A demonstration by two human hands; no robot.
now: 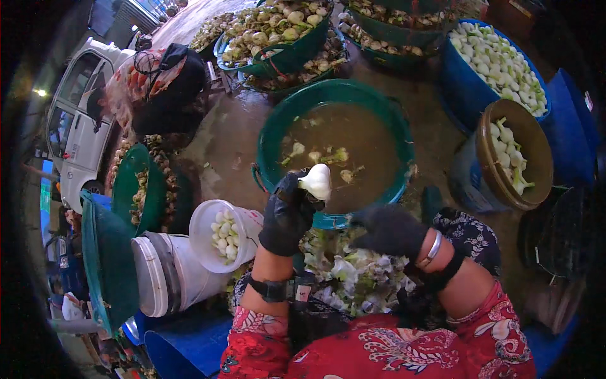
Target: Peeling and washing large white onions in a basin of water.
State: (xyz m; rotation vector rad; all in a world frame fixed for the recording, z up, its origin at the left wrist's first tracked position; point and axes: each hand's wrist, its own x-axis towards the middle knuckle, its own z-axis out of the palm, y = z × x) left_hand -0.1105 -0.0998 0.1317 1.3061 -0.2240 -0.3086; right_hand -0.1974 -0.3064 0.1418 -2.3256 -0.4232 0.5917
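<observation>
My left hand (288,220), in a black glove, holds a smooth white garlic bulb (317,182) over the near side of a green tub (272,128) of murky brown water. My right hand (390,231), also in a black glove, is blurred below and to the right of the bulb, apart from it; whether its fingers hold anything cannot be told. Several unpeeled garlic bulbs (347,175) float in the tub's water. Below both hands lies a heap of loose garlic skins and peelings (350,270).
At left, a white bucket (201,237) holds peeled bulbs. A brown-rimmed bucket (487,142) and a blue tub (457,90) of cleaned garlic stand at right. Unpeeled garlic fills green tubs (293,54) at the back. Another person (165,90) bends at upper left, near a white vehicle (78,123).
</observation>
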